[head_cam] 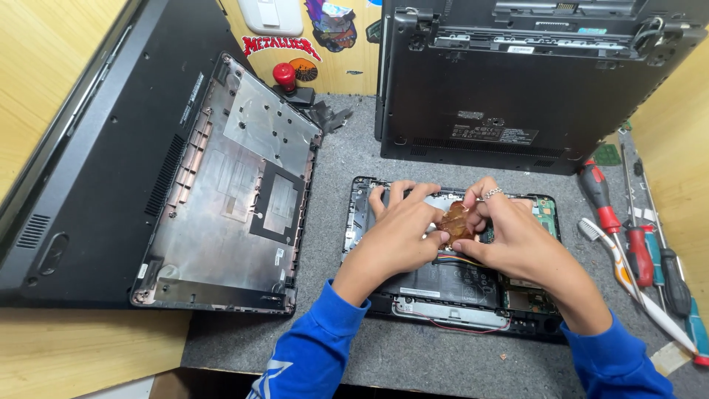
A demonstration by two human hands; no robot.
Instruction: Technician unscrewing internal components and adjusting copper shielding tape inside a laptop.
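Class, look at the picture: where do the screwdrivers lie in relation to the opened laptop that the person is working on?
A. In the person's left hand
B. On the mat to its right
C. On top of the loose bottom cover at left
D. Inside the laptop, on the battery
B: the screwdrivers lie in a row on the grey mat, right of the opened laptop, while both hands pinch a brownish piece over it.

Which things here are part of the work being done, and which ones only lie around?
In use:
left hand
right hand
brown crumpled piece
opened laptop

Lying about:
removed bottom cover
closed laptop
screwdrivers
toothbrush
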